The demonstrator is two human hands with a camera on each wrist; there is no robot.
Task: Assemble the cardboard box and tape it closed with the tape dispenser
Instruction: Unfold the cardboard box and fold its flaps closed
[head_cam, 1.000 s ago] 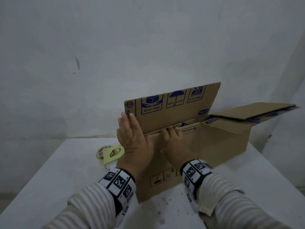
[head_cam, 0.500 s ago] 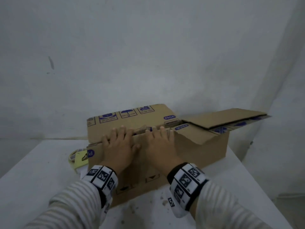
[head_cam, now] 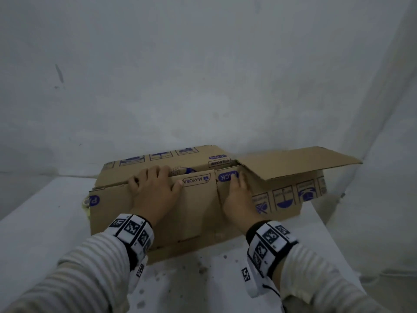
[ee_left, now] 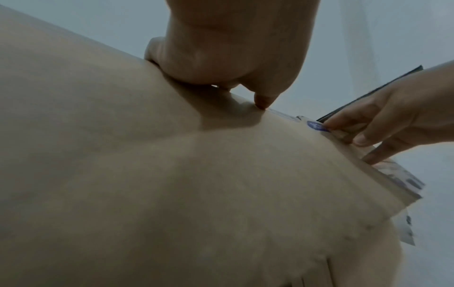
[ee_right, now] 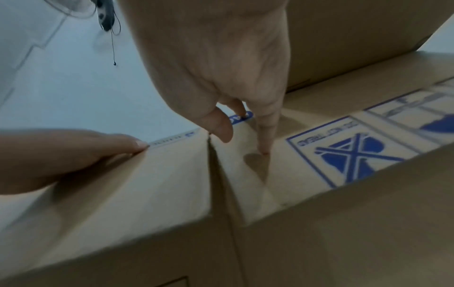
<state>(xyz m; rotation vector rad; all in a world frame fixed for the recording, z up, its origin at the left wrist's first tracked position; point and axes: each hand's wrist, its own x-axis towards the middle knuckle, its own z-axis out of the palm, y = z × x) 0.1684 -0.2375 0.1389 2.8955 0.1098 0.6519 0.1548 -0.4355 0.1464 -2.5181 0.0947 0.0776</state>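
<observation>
The brown cardboard box [head_cam: 198, 218] with blue print lies on the white table [head_cam: 45, 222]. Its far long flap [head_cam: 158, 160] and near long flap [head_cam: 112, 199] are folded down and meet at a seam. My left hand [head_cam: 153, 188] rests flat on the near flap with its fingertips at the seam; the left wrist view shows it [ee_left: 233, 48] pressing the flap's edge. My right hand [head_cam: 237, 193] presses straight fingers on the panel by the "PACK" mark [ee_right: 242, 117]. A sliver of the yellow tape dispenser [head_cam: 86, 203] shows behind the box's left end.
The box's right-end flap [head_cam: 293, 164] sticks out level to the right, above the printed side panel [head_cam: 288, 197]. A grey wall [head_cam: 203, 75] stands close behind the table. Dark specks mark the table [head_cam: 191, 279] in front of the box.
The far flap has dropped from upright to flat. Both hands came down with the near flap, and my right hand slid right, away from the left one.
</observation>
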